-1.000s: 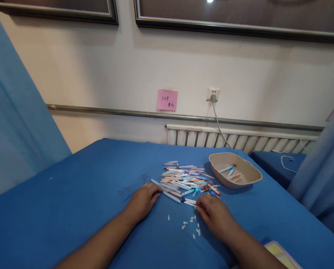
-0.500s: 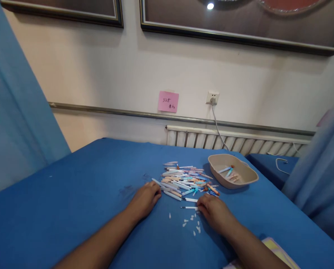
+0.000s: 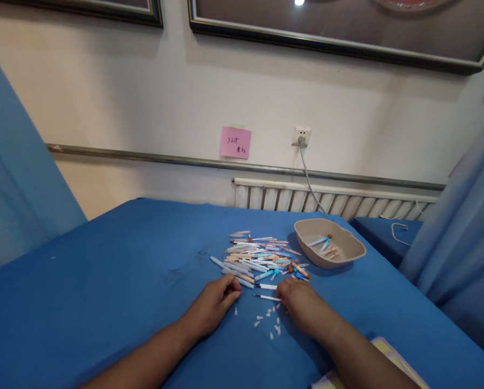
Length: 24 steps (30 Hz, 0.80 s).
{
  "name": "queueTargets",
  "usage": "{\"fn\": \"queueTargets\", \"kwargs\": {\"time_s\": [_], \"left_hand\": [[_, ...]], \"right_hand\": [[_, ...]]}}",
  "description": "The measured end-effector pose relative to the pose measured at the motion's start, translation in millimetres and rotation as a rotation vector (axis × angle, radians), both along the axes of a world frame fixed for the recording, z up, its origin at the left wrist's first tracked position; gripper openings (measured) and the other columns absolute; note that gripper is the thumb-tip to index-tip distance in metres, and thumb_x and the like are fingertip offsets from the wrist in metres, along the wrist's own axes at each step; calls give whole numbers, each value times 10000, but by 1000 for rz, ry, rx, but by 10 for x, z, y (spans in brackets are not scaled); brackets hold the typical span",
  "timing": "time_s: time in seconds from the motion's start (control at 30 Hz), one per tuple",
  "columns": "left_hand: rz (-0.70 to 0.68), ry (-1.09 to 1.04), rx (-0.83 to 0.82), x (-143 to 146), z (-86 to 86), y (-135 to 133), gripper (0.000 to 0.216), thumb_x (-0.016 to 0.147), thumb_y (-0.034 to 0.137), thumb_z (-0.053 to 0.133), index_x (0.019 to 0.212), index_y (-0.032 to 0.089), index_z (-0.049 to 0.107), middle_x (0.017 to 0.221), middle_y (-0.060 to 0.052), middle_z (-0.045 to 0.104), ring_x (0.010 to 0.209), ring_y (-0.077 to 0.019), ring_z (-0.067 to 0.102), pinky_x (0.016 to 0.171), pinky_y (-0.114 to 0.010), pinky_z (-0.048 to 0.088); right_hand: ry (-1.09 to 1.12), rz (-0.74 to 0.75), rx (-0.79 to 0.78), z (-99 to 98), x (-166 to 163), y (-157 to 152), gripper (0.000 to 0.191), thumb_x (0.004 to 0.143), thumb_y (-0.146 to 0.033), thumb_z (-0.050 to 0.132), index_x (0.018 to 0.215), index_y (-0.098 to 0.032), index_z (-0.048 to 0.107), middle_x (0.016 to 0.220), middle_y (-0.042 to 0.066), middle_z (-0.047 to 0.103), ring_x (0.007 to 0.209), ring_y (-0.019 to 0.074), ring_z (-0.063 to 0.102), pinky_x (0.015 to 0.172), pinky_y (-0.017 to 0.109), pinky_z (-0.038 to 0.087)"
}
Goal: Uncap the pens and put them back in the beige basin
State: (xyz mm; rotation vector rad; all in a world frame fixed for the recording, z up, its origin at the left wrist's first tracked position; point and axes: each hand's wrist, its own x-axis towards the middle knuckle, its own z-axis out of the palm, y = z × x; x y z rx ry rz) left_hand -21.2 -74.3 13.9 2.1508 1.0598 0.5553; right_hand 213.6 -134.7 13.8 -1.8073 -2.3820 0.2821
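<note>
A loose pile of pen barrels and parts [image 3: 262, 258] in white, grey, orange and blue lies on the blue-covered table [image 3: 124, 281]. My left hand [image 3: 217, 303] rests just in front of the pile's left side, fingers curled together; anything in them is hidden. My right hand [image 3: 302, 305] is closed at the right end of a thin white pen refill [image 3: 267, 297] with a dark tip. Just beyond that refill lies a thicker white one [image 3: 267, 286], its right end close to the same fingers. Several small white cone-shaped tips [image 3: 278, 328] are scattered between my hands.
A beige basin [image 3: 330, 243] holding several pens stands right of the pile. At the front right, a yellow patterned item [image 3: 396, 356] lies partly under my right forearm. Blue curtains [image 3: 456, 216] hang at both sides; a radiator [image 3: 335, 202] runs along the wall behind.
My left hand has drawn back from the pens at the pile's left edge, toward me and to the right. My right hand stays by the refill ends. The view has shifted slightly.
</note>
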Motion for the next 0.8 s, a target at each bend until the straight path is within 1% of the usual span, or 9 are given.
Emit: {"fn": "queueTargets", "kwargs": {"time_s": [0.2,0.4,0.57,0.8], "left_hand": [[40,-139,-101,-34,-50,78,102,794,278,517,793,180,544,710,26,542,667,-139,503,625,-221,397],[49,-261,-222,-21,-62,66,135,729,285,583,788,169,547,728,22,554,676,-140,512,626,-228,412],[45,-330,-289,-17,-82,51,131,710,259,608,779,168,545,733,21,554,677,-131,513,620,-220,411],[32,-307,-300,-7,-86,37,142,715,282,618,776,170,557,731,21,553,673,-127,511,621,-217,412]], "right_hand": [[-72,-5,65,34,-40,-23,196,863,-121,431,912,-170,614,920,89,625,865,206,565,727,281,351],[-71,39,176,100,-115,-86,217,918,-188,404,915,-211,620,915,52,607,880,192,534,749,288,334],[-39,70,171,110,-150,-142,247,942,-229,384,876,-209,621,880,40,594,848,174,529,728,277,330],[21,57,149,116,-155,-171,226,938,-242,401,884,-211,619,878,36,585,843,165,531,719,270,335]]}}
